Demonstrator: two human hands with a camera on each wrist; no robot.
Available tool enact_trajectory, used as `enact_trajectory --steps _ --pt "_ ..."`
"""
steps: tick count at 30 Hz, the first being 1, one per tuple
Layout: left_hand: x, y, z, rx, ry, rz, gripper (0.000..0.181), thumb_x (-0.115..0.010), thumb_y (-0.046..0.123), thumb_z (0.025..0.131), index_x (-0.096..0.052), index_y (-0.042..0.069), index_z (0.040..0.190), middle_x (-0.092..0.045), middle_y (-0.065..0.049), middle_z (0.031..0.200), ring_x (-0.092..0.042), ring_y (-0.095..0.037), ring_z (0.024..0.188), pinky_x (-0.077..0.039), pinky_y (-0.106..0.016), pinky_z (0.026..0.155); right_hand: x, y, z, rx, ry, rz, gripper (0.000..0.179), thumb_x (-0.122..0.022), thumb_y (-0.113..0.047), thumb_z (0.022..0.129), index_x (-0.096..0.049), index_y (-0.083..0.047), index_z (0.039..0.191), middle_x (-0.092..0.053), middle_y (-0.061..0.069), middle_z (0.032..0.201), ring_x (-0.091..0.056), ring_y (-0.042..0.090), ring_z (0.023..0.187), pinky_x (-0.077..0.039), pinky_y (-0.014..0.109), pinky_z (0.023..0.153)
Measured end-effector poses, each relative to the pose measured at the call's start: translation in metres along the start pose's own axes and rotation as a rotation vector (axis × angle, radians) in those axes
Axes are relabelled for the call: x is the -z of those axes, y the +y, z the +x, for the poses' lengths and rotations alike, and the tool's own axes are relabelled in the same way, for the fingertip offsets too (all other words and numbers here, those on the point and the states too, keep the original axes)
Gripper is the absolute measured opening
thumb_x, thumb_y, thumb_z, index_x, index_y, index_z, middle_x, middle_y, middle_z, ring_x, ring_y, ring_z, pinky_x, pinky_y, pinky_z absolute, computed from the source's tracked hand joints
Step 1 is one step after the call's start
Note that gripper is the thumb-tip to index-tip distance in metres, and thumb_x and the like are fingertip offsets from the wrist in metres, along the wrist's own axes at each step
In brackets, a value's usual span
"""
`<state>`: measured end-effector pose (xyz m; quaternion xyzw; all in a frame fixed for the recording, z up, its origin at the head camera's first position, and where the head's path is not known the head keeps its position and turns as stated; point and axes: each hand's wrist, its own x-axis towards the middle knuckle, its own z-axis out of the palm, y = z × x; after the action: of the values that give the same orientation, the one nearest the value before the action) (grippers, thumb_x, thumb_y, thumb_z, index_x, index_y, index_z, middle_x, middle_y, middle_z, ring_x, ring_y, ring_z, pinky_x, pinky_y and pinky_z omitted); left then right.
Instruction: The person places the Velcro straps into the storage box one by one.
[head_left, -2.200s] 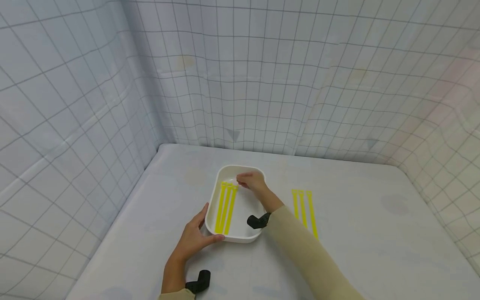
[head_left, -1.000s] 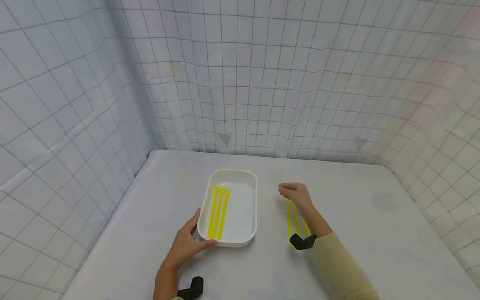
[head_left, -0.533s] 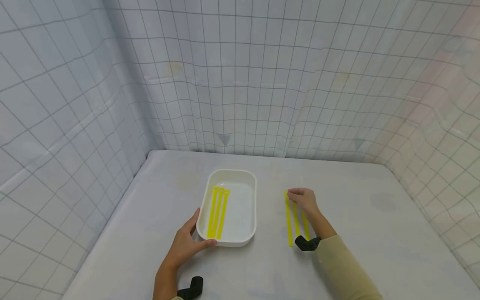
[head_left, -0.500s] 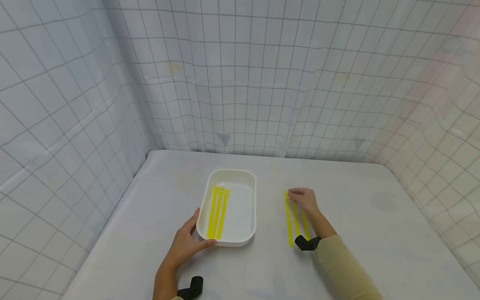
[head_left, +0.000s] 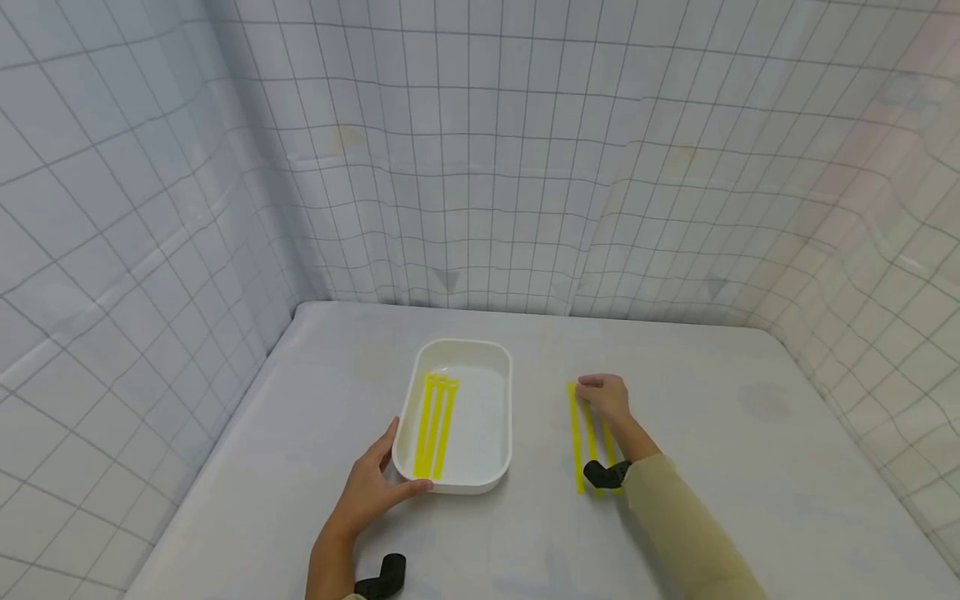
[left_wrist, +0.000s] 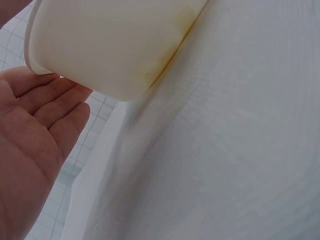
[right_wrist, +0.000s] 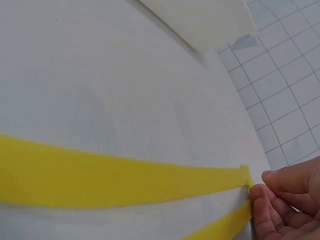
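Note:
Three flat yellow strips [head_left: 433,427] with wider, notched ends lie side by side in the left half of a white tray [head_left: 484,483]. My left hand [head_left: 369,485] holds the tray's near left corner, thumb at the near rim and fingers along the outer left side. To the right, three more yellow strips [head_left: 577,446] lie lengthwise on the table. My right hand [head_left: 606,395] is over their far ends. In the right wrist view, thumb and forefinger pinch the end of one yellow strip [right_wrist: 220,226], beside another strip [right_wrist: 125,181]; the fingertips hide that end.
A white cloth-covered table [head_left: 697,400] runs back to a white grid-patterned curtain [head_left: 480,167], which also rises along both sides. A strip of table separates the tray from the strips on the right. Each wrist carries a black camera mount [head_left: 606,473].
My right hand has moved from inside the tray to the strips on the right and settled at their far ends. My left hand stays at the tray corner.

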<state>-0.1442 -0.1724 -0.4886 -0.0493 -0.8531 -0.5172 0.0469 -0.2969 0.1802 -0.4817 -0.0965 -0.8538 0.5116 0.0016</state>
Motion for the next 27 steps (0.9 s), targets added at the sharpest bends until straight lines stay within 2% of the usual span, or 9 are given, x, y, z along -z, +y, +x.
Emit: enact_trajectory --steps 3,11,22,27 --pt "0.000 0.000 0.000 0.003 -0.001 -0.007 0.109 -0.086 0.033 0.061 -0.023 -0.001 0.144 -0.026 -0.014 0.147 -0.026 -0.028 0.133 -0.029 -0.039 0.103 -0.002 0.000 0.004 0.002 -0.002 -0.022 0.026 -0.063 -0.009 0.085 -0.065 0.007 0.105 -0.062 0.022 0.107 -0.055 0.033 0.099 -0.047 0.041 0.083" --pt "0.000 -0.001 -0.002 0.011 -0.007 -0.013 0.108 -0.085 0.035 0.062 -0.023 0.001 0.144 -0.026 -0.012 0.147 -0.026 -0.026 0.134 -0.028 -0.038 0.104 -0.005 -0.008 0.010 -0.057 0.012 -0.070 0.026 -0.061 -0.010 0.086 -0.064 0.005 0.106 -0.060 0.020 0.109 -0.055 0.030 0.097 -0.048 0.040 0.081" --pt "0.001 0.000 -0.001 0.014 -0.014 -0.021 0.108 -0.085 0.035 0.062 -0.023 0.003 0.145 -0.026 -0.011 0.148 -0.025 -0.025 0.134 -0.027 -0.037 0.104 -0.007 -0.013 0.012 -0.021 0.010 -0.111 0.023 -0.061 -0.007 0.084 -0.066 0.007 0.101 -0.060 0.023 0.107 -0.053 0.034 0.101 -0.046 0.043 0.086" --pt "0.001 0.000 -0.001 0.011 -0.014 -0.026 0.108 -0.085 0.035 0.062 -0.024 0.002 0.144 -0.026 -0.011 0.148 -0.025 -0.025 0.134 -0.027 -0.038 0.104 -0.006 -0.009 0.014 -0.047 0.005 -0.098 0.021 -0.062 -0.008 0.084 -0.067 0.005 0.099 -0.061 0.021 0.107 -0.053 0.032 0.100 -0.046 0.042 0.085"
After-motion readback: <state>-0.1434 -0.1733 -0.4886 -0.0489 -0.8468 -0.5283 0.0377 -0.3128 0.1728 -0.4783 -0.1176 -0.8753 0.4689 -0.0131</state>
